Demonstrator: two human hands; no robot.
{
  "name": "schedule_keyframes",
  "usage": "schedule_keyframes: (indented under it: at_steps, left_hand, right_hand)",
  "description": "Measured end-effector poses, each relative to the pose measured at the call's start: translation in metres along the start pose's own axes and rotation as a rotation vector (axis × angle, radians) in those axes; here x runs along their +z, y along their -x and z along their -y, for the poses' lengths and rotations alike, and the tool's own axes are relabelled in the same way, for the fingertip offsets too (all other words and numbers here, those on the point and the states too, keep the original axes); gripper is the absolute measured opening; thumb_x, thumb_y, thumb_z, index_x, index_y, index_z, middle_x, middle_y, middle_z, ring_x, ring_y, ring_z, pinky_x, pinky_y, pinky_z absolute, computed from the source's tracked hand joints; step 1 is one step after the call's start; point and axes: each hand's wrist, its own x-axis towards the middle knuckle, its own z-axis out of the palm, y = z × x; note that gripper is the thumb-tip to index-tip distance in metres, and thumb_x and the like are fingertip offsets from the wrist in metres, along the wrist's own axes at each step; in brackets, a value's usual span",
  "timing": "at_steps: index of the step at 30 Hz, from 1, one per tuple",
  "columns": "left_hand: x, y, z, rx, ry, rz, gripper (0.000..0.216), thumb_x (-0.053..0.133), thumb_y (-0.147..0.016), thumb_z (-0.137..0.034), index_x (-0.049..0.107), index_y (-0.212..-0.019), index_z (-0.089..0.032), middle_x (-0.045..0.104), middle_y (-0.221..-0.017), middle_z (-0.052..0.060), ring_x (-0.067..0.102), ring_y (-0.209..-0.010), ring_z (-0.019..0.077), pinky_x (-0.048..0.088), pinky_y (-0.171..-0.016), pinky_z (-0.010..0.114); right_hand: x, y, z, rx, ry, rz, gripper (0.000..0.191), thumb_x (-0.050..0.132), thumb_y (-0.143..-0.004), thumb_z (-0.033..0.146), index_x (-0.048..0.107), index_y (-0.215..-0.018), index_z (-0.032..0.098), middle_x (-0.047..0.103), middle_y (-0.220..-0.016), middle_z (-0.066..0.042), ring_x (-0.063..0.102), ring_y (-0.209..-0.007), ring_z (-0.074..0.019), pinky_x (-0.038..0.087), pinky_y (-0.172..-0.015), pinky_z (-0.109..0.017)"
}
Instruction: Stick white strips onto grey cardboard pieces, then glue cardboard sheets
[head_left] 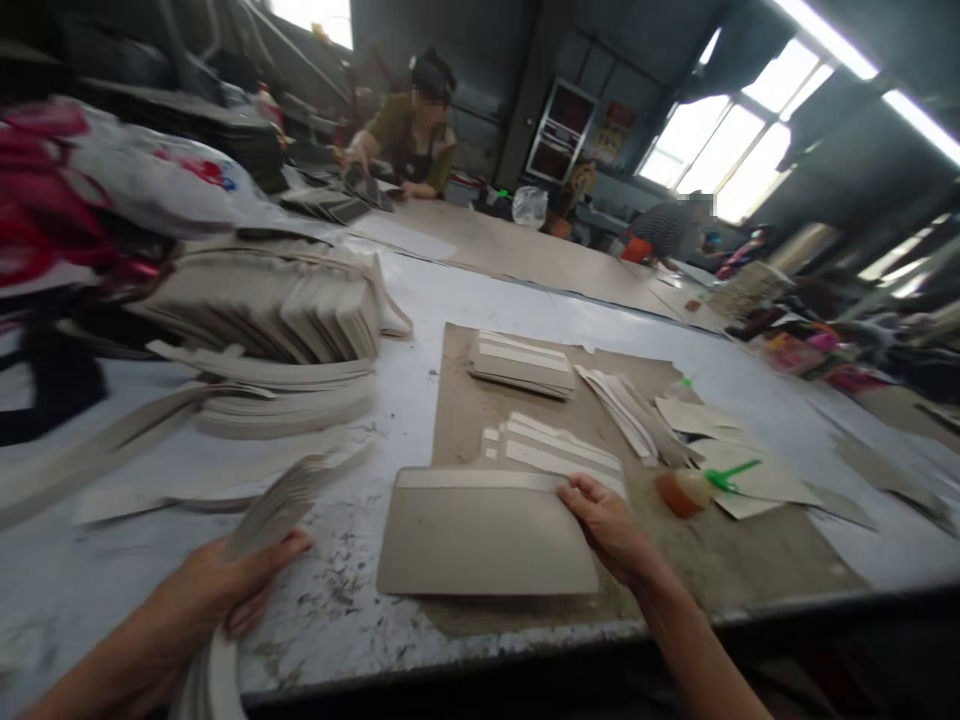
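Note:
At the lower left, my left hand [214,590] is closed round a bundle of long pale strips [281,500], whose lower ends hang past the table edge. The fingers of my right hand [607,525] pinch the upper right corner of a grey-beige rectangular panel [487,535]. A lighter band [480,481] runs along the panel's top edge. Just behind the panel are several flat pieces with white bands [559,450]. Farther back sits a small stack of similar banded panels [521,365]. To the right of my right hand a glue bottle [686,493] with a green nozzle holds amber liquid.
A brown sheet [457,400] lies on the white table [420,290]. Left are a row of stacked pale panels [262,300], curved strips [289,405] and a plastic bag [165,170]. Paper scraps [750,480] lie right. Two people [412,150] work at the far side.

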Motion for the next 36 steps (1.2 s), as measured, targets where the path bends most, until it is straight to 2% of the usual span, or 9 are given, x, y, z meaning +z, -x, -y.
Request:
schedule_keyframes:
  at_steps: [4,8,11,16,18,22,25,30,36]
  left_hand:
    - [-0.009,0.006,0.013,-0.035,0.109,-0.053,0.054,0.069,-0.068,-0.068,0.058,-0.088,-0.020,0.030,-0.044,-0.010,0.025,-0.042,0.0077,0.018,-0.044,0.023]
    - [-0.017,0.016,0.024,-0.018,0.141,-0.060,0.051,0.068,-0.068,-0.069,0.054,-0.083,-0.022,0.028,-0.047,-0.011,0.024,-0.042,0.0081,0.016,-0.045,0.024]
    - [-0.025,0.024,0.033,0.013,0.118,-0.036,0.047,0.066,-0.070,-0.067,0.052,-0.077,-0.023,0.032,-0.052,-0.009,0.025,-0.043,0.0088,0.016,-0.044,0.026]
    - [-0.033,0.034,0.040,0.135,0.053,-0.064,0.038,0.060,-0.078,-0.058,0.052,-0.070,-0.022,0.038,-0.061,-0.005,0.033,-0.057,0.0122,0.027,-0.050,0.025]
    - [-0.035,0.037,0.042,0.162,0.034,-0.095,0.034,0.057,-0.080,-0.054,0.052,-0.070,-0.022,0.041,-0.063,-0.004,0.035,-0.060,0.0132,0.031,-0.053,0.026]
    - [-0.043,0.042,0.045,0.192,-0.011,-0.114,0.033,0.056,-0.083,-0.053,0.055,-0.071,-0.022,0.049,-0.068,-0.002,0.045,-0.067,0.0159,0.041,-0.064,0.027]
    - [-0.046,0.052,0.043,0.227,-0.085,-0.065,0.037,0.051,-0.087,-0.057,0.060,-0.078,-0.022,0.058,-0.075,0.000,0.052,-0.074,0.0176,0.045,-0.070,0.027]
    - [-0.029,0.064,0.032,0.384,-0.171,0.028,0.032,0.044,-0.090,-0.049,0.066,-0.085,-0.026,0.069,-0.079,-0.002,0.064,-0.077,0.0169,0.049,-0.072,0.023]
    - [0.015,0.054,0.017,0.626,-0.516,0.138,0.024,0.045,-0.086,-0.028,0.067,-0.096,-0.028,0.071,-0.085,-0.001,0.067,-0.078,0.0165,0.051,-0.068,0.024]
  right_hand:
    - [-0.008,-0.004,-0.010,-0.038,0.626,0.067,0.038,0.050,-0.087,0.057,0.048,-0.070,0.023,0.052,-0.055,0.004,0.054,-0.049,-0.0154,0.040,-0.049,-0.026]
    - [0.011,-0.005,0.006,-0.196,1.235,-0.058,0.026,0.045,-0.093,0.037,0.054,-0.073,0.024,0.064,-0.066,-0.005,0.064,-0.061,-0.0231,0.037,-0.054,-0.030]
    - [0.071,-0.001,0.033,-0.493,1.420,-0.008,0.023,0.044,-0.099,0.033,0.062,-0.088,0.024,0.071,-0.083,-0.006,0.068,-0.075,-0.0247,0.040,-0.062,-0.031]
    - [0.214,-0.008,0.059,-0.834,1.391,0.323,0.012,0.055,-0.098,0.023,0.066,-0.097,0.019,0.071,-0.100,-0.009,0.064,-0.097,-0.0237,0.045,-0.080,-0.030]
    - [0.263,-0.017,0.057,-0.945,1.432,0.455,0.018,0.063,-0.095,0.031,0.066,-0.104,0.016,0.069,-0.111,-0.012,0.060,-0.107,-0.0267,0.045,-0.088,-0.034]
    - [0.311,-0.019,0.052,-1.016,1.506,0.626,0.011,0.057,-0.097,0.022,0.066,-0.100,0.016,0.071,-0.100,-0.010,0.062,-0.097,-0.0245,0.044,-0.084,-0.034]
    - [0.293,-0.002,0.069,-0.931,1.482,0.592,0.017,0.046,-0.099,0.014,0.062,-0.103,0.019,0.070,-0.095,-0.007,0.062,-0.085,-0.0207,0.042,-0.074,-0.030]
    - [0.205,0.029,0.099,-0.464,1.203,0.511,0.009,0.044,-0.097,0.016,0.051,-0.095,0.021,0.066,-0.083,-0.001,0.059,-0.073,-0.0163,0.036,-0.065,-0.026]
    - [0.130,0.028,0.053,-0.237,1.045,0.502,0.026,0.047,-0.097,0.026,0.047,-0.072,0.021,0.052,-0.066,0.003,0.049,-0.064,-0.0130,0.032,-0.060,-0.024]
